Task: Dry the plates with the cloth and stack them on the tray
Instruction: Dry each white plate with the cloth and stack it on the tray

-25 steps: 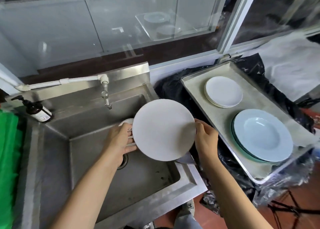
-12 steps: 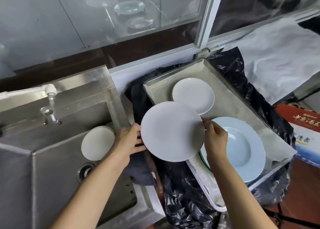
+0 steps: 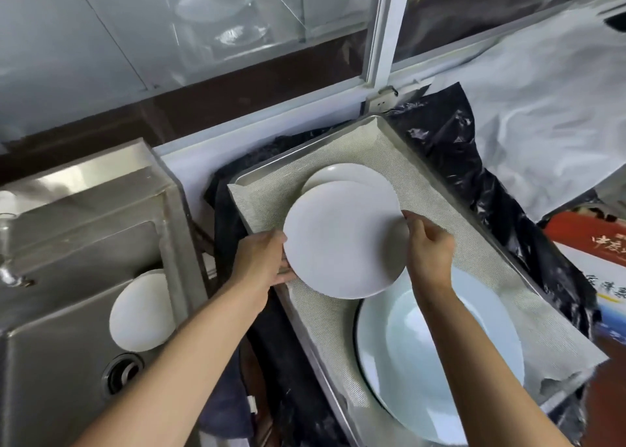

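Two bare hands hold a white plate [image 3: 343,240] by its opposite edges, above a metal tray [image 3: 257,172] lined with a grey mat [image 3: 501,294]. A second ago this plate was over the steel sink [image 3: 67,311] on the left — it has since travelled right and now hovers over the tray, partly covering the small white stack [image 3: 352,174] at the tray's far end. I cannot tell whether it touches that stack yet.

The left hand [image 3: 261,260] grips the plate's left rim, fingers curled beneath and thumb on the edge. The right hand [image 3: 428,243] pinches the right rim, fingers bent.

A large pale-blue plate [image 3: 474,362] lies at the tray's near end, just beside the held plate. One more white plate [image 3: 142,311] leans inside the sink, likely waiting to be dried.

The move suggests drying of this plate is finished — it probably needs only to be centred over the stack and lowered. A dark cloth [image 3: 223,406] hangs between sink and tray.
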### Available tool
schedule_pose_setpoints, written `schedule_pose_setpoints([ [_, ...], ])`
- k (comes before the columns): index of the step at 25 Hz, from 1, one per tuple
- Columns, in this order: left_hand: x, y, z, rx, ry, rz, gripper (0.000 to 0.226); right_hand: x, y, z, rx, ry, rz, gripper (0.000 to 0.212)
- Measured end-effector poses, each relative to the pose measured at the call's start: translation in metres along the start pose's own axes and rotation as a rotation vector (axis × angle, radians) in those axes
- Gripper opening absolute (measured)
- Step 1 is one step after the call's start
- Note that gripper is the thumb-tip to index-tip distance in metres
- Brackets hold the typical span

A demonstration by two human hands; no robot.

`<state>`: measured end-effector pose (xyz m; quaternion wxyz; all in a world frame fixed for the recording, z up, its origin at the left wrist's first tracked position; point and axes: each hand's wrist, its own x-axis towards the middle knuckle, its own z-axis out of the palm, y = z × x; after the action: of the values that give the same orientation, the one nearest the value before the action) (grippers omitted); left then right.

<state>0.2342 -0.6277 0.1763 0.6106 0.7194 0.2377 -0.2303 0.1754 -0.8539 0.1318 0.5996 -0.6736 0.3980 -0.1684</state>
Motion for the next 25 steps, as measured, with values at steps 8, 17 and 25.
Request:
schedule_pose_setpoints([
  [8, 0.045, 0.015, 0.043, 0.071, -0.02, 0.114, 0.021, 0.059, 0.002, 0.021, -0.134, -0.014, -0.09, 0.026],
  [17, 0.045, 0.007, 0.049, 0.146, -0.082, 0.127, 0.05, 0.06, 0.002, 0.03, -0.244, -0.073, -0.088, 0.032],
  [25, 0.026, -0.002, 0.034, 0.257, -0.158, 0.298, 0.039, 0.02, 0.002, 0.031, -0.485, -0.029, -0.329, 0.04],
])
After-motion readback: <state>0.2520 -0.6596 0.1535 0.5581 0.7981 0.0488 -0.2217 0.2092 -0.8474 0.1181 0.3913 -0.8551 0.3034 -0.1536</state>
